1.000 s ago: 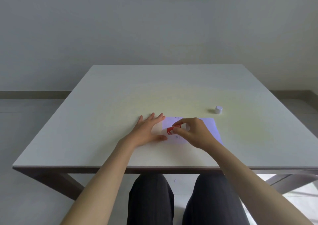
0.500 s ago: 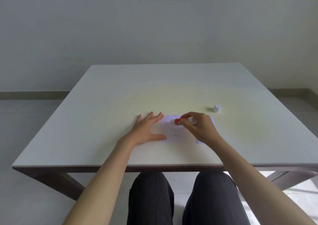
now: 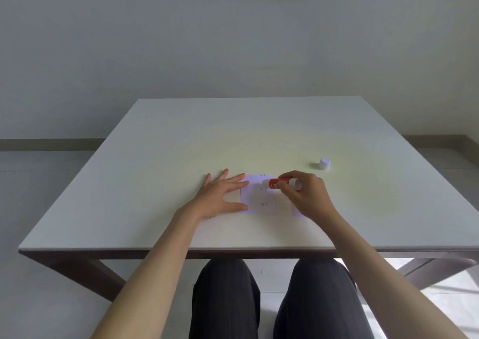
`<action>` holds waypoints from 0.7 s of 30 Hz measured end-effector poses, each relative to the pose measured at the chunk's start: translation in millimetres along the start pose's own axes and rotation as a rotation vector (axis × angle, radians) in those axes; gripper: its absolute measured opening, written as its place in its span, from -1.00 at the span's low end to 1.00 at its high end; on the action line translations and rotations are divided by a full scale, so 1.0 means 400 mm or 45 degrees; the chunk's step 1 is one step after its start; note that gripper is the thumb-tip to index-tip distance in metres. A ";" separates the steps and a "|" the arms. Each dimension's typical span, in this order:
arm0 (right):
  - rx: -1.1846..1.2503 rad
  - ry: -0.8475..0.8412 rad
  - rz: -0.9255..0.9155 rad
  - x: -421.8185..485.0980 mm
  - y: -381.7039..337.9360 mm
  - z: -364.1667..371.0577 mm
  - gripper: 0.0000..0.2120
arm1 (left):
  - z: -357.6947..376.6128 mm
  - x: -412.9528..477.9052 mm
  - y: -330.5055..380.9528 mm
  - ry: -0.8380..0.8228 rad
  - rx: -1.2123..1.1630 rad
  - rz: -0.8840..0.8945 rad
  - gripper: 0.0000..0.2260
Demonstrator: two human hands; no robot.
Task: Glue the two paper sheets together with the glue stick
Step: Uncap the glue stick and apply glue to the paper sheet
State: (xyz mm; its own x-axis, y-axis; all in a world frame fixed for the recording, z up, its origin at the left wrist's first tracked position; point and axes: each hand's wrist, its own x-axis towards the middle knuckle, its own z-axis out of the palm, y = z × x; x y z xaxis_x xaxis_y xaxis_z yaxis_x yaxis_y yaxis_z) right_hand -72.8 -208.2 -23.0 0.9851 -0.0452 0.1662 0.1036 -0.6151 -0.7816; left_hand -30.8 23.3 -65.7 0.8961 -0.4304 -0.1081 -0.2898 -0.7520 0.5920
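**Item: gluing pass on the paper sheet**

Landmark: the pale lilac rectangular paper sheet (image 3: 259, 196), lying flat near the front edge of the white square table (image 3: 155, 144).

- Left hand (image 3: 220, 198): spread flat, grasping nothing; fingertips pin the sheet's left edge.
- Right hand (image 3: 305, 196): clenched around the red-bodied glue stick (image 3: 281, 183), which lies nearly level, tip over the sheet's far right part.
- White cylindrical cap (image 3: 324, 163): upright, off the sheet, beyond its far right corner.

Handling advice: keep the sheet pinned; stroke lightly, evenly, out to the edges.

Appearance: thin, uncreased, small dark printed marks. A second sheet cannot be told apart.
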 end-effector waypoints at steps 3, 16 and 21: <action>0.049 -0.227 -0.091 -0.037 -0.001 -0.006 -0.88 | -0.002 0.001 0.005 0.008 0.013 0.001 -0.38; 0.092 -0.261 0.018 -0.014 0.034 -0.068 -0.91 | -0.005 -0.004 0.010 0.009 0.009 -0.003 -0.39; 0.044 -0.020 0.039 0.016 0.009 -0.016 -0.89 | 0.002 -0.011 0.006 0.022 -0.104 -0.180 -0.25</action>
State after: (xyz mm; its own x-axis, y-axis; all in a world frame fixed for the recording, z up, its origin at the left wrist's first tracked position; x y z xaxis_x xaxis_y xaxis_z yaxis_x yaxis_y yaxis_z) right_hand -67.1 -215.5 -20.9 0.9899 -0.0511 0.1322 0.0775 -0.5860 -0.8066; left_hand -35.8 22.9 -64.5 0.9320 -0.3141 -0.1812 -0.1329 -0.7608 0.6352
